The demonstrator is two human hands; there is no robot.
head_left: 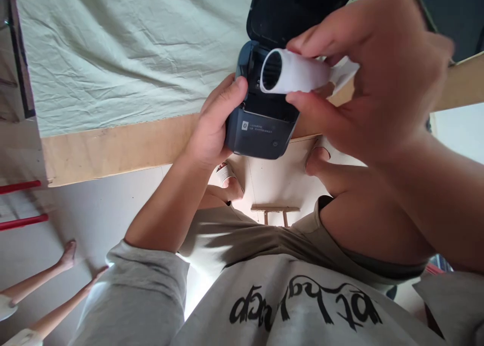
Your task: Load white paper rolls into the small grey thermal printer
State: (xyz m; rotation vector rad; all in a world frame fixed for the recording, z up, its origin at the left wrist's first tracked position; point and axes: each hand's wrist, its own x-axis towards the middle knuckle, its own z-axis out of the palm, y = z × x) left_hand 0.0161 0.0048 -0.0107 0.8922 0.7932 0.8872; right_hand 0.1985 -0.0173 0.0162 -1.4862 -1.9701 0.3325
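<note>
the view looks down past the person's own chest, so the scene appears upside down. a desk [113,149] with a pale wooden edge runs across the middle, and a wrinkled pale green cloth [124,53] covers most of its top. beneath the edge lies a light floor [94,220], with the underside of a small wooden stool [275,212] visible between the person's knees. two red bars [20,202] sit at the far left.

one dark blue label printer [264,119] rests at the desk's edge, its black lid [298,8] standing open above it. the left hand [215,124] grips the printer's side, thumb pressed on the top rim and fingers wrapped around the body. the right hand [381,78] holds one white paper roll [295,72] just above the printer's open compartment, pinched between thumb below and fingers above; the roll's hollow dark core faces left, and a loose end of paper trails toward the palm. whether the roll touches the printer cannot be told.

the person wears a grey shirt [302,305] with black lettering and khaki shorts. at the bottom left, two bare lower legs [56,280] of another person stand on the floor.
</note>
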